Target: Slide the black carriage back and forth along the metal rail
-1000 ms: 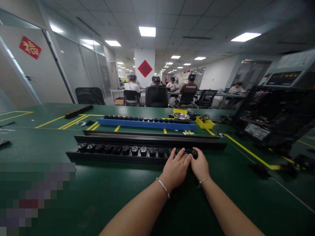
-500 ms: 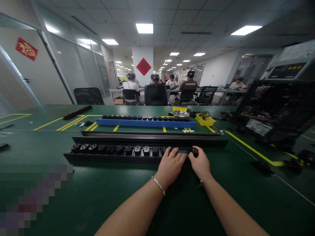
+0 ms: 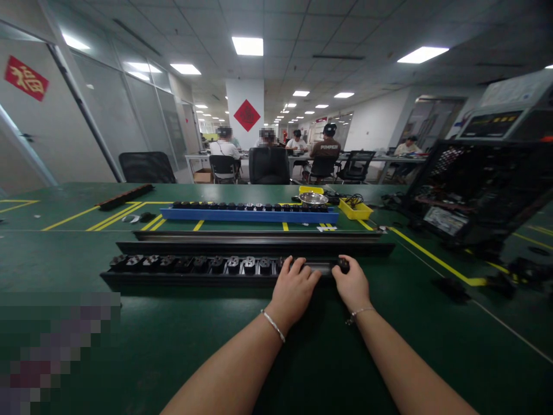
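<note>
A long black channel rail (image 3: 194, 280) lies across the table in front of me, holding a row of black and greyish socket modules (image 3: 233, 264). My left hand (image 3: 294, 288) reaches palm down over the right part of this row, its fingers curled over the modules there; their tips partly hide what they grip. Near the rail's right end, my right hand (image 3: 353, 282) pinches a small round black piece (image 3: 343, 265) between thumb and fingers. Between the two hands a bare stretch of the channel shows.
Behind the rail lie more long black rails (image 3: 259, 248). Farther back are a blue tray (image 3: 250, 216) with more modules, a metal bowl (image 3: 313, 198) and a yellow bin (image 3: 355, 209) with cables. An opened black equipment case (image 3: 458, 184) stands at right. People sit at distant tables.
The whole view has shifted a little left as my head turned. My right hand sits slightly farther from my left; both keep their grips.
</note>
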A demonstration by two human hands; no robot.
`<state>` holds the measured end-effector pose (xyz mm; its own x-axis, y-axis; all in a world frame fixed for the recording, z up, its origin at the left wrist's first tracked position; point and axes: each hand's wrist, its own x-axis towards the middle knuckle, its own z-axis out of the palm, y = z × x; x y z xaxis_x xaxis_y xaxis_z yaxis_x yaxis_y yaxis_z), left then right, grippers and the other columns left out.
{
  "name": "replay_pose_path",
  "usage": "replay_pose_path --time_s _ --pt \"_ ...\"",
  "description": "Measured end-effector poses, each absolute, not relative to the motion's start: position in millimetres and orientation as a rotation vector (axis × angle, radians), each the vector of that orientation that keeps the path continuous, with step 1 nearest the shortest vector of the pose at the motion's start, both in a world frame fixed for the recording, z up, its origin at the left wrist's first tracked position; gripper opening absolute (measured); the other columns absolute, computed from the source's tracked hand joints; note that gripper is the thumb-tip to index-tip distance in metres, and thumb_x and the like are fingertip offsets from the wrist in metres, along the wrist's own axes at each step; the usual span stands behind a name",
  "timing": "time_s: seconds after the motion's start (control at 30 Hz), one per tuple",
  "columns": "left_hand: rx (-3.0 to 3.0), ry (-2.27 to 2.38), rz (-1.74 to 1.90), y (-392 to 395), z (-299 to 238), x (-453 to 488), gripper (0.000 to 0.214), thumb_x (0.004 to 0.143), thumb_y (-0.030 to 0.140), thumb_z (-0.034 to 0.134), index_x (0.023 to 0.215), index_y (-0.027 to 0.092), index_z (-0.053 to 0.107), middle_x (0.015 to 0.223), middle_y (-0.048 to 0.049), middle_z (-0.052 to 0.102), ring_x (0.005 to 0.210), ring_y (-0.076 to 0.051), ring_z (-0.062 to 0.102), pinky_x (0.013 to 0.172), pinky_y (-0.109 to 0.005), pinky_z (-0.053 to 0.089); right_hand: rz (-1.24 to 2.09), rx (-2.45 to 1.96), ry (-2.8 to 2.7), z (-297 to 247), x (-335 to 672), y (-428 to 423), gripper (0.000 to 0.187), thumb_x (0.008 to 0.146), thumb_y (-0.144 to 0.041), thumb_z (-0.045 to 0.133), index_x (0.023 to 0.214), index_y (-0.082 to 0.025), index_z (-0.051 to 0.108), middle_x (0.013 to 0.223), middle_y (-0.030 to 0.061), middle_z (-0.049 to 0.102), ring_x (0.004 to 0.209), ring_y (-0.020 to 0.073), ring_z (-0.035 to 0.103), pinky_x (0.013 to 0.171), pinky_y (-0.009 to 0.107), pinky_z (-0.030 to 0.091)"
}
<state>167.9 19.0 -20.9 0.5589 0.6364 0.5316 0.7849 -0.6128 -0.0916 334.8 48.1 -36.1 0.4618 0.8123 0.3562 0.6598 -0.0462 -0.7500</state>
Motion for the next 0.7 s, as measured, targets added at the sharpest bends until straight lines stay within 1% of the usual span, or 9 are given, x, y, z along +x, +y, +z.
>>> replay_pose_path --time_s 0.17,0.3,0.4,0.5,0.7 --pt "-2.501 -1.143 -0.685 20.5 -21.2 163.2 0.028 0.09 0.018 0.037 0.113 0.024 0.053 0.106 -0.0022 0.061 0.119 -0.021 0.041 0.106 -0.045 0.025 0.249 -1.81 -1.245 -32.9 337.6 47.6 0.042 0.068 -0.032 0.046 0.104 -0.017 0.059 0.095 0.0086 0.062 0.086 0.0219 0.058 0.079 0.035 0.045" --pt "-2.475 -1.119 -0.683 18.5 -17.3 160.9 0.029 0.09 0.019 0.036 0.113 0.024 0.053 0.114 -0.0018 0.058 0.122 -0.02 0.038 0.106 -0.041 0.025 0.269 -1.819 -1.249 -31.6 341.9 47.7 0.042 0.067 -0.033 0.047 0.103 -0.017 0.059 0.094 0.0082 0.062 0.085 0.0221 0.058 0.077 0.035 0.045" --pt "-2.471 -1.109 -0.672 14.2 -14.1 161.7 0.03 0.091 0.021 0.035 0.115 0.024 0.053 0.116 -0.0031 0.056 0.113 -0.019 0.044 0.099 -0.035 0.033 0.282 -1.815 -1.266 -30.6 346.1 47.7 0.041 0.067 -0.033 0.047 0.103 -0.018 0.06 0.092 0.0074 0.063 0.083 0.022 0.058 0.076 0.034 0.045" --pt "-2.51 -1.101 -0.623 9.9 -13.8 163.2 0.031 0.09 0.021 0.037 0.118 0.022 0.051 0.11 -0.0042 0.057 0.102 -0.018 0.048 0.089 -0.032 0.039 0.284 -1.818 -1.285 -29.1 349.4 47.0 0.04 0.067 -0.033 0.047 0.102 -0.018 0.06 0.091 0.0068 0.063 0.082 0.0214 0.058 0.075 0.033 0.045" --pt "-2.58 -1.145 -0.592 6.0 -16.1 165.3 0.036 0.088 0.019 0.039 0.123 0.02 0.046 0.11 -0.0046 0.055 0.096 -0.019 0.047 0.083 -0.032 0.041 0.28 -1.839 -1.261 -26.8 354.6 45.8 0.04 0.066 -0.031 0.048 0.101 -0.017 0.06 0.091 0.0065 0.063 0.081 0.0195 0.058 0.073 0.03 0.044"
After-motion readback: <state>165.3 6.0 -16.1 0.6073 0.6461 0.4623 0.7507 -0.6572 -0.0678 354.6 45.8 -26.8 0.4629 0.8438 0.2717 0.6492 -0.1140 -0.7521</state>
